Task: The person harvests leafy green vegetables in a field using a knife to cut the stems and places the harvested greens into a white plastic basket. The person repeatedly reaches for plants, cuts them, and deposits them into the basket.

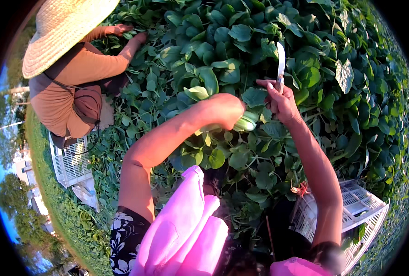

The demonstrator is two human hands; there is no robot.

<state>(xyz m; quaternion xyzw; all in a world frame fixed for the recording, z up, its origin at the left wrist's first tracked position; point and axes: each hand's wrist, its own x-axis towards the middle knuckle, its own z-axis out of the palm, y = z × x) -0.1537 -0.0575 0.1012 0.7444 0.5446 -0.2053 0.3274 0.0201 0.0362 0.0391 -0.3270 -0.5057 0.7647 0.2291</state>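
Note:
My left hand (226, 110) is closed around a bunch of leafy greens (246, 121); the pale stem ends stick out to the right of the fist and the leaves spread to the upper left. To its right, my right hand (281, 100) grips a knife (281, 62) by its handle. The knife's slightly curved blade points away from me, up in the view. My right index finger extends to the left, off the handle. Dense green leafy plants (240, 158) lie below and around both hands. The two hands are apart.
At the upper left a person in a straw hat (63, 31) crouches, both hands among the plants. A white plastic crate (71, 162) lies behind that person. White plastic crates (363, 207) stand at my lower right, near a red tie (302, 189). Pink cloth (180, 227) hangs in front of me.

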